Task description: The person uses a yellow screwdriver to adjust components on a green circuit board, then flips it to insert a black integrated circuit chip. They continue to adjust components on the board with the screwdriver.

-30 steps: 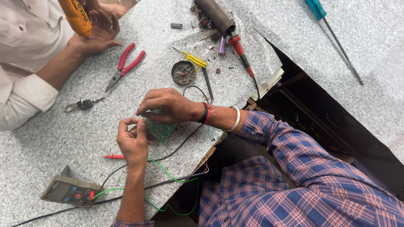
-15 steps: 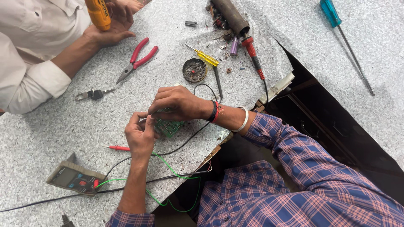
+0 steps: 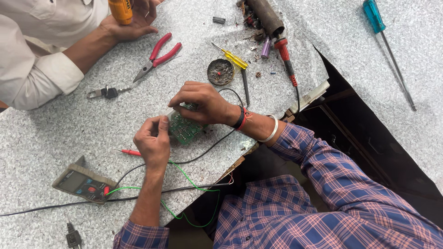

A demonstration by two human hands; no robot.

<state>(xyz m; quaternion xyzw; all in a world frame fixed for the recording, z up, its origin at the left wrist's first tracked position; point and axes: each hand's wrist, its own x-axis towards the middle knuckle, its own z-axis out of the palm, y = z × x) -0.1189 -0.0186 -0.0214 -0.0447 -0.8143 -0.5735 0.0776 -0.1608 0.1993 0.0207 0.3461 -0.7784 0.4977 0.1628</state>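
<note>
A small green circuit board (image 3: 184, 130) is held just above the speckled grey table (image 3: 55, 133), between both my hands. My left hand (image 3: 152, 140) pinches its left edge with thumb and fingers. My right hand (image 3: 200, 102) covers and grips its upper right side. Green wires (image 3: 184, 177) trail from the board toward my lap. A black lead (image 3: 207, 150) runs under the board. A red probe (image 3: 129, 152) lies just left of my left hand.
A grey multimeter (image 3: 83, 183) lies at lower left. Red-handled pliers (image 3: 157, 55), keys (image 3: 107, 92), a round tin (image 3: 220, 72), a yellow screwdriver (image 3: 233, 59), a red soldering iron (image 3: 284, 53) and a blue screwdriver (image 3: 380, 25) lie farther off. Another person's hand (image 3: 131, 23) holds an orange tool.
The view has shifted slightly, so everything sits lower and to the right. My hands have stayed on the circuit board. The other person's hand has stayed on the orange tool.
</note>
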